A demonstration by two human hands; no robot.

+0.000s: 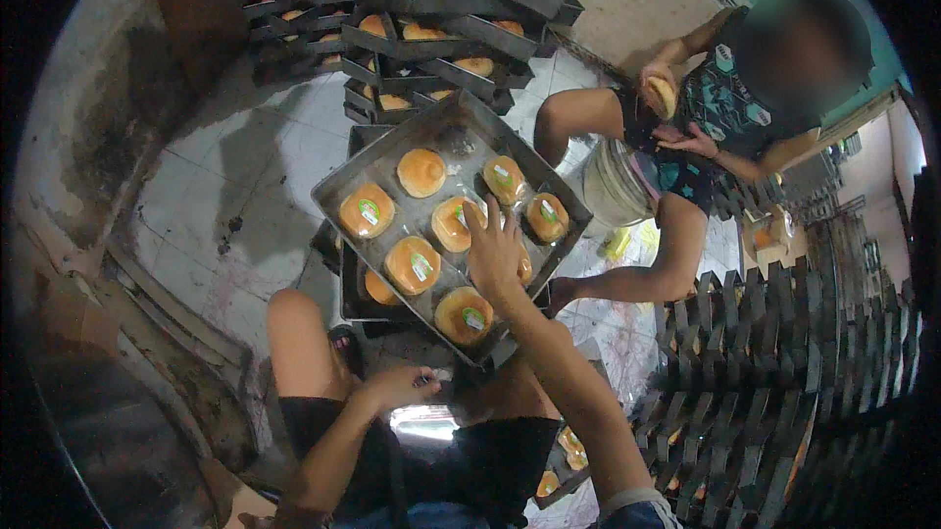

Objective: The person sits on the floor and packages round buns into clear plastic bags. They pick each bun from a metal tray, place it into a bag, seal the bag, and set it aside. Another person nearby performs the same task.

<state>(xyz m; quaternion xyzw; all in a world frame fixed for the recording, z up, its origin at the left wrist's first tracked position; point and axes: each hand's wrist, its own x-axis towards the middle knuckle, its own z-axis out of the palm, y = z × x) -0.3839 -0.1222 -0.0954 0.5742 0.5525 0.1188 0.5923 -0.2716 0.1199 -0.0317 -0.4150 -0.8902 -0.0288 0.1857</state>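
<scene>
A square metal baking tray (459,135) sits tilted in front of me, on top of another dark tray (353,294). In it lie several round golden buns in clear plastic, most bearing a green and white label, such as this wrapped bun (413,266). My right hand (494,253) reaches over the tray with fingers spread, the fingertips at a labelled middle bun (448,225). It partly covers another bun (524,264). Down by my lap is my left hand (403,388), its fingers bent near something small and unclear. A shiny, bright item (424,422) lies below it.
Stacked trays of buns (441,36) rise beyond my tray. More tray stacks (735,352) fill the right side. A seated person (735,102) holds a bun (662,97) beside a round, pale container (614,187). At lower right, buns (572,448) lie in a low tray.
</scene>
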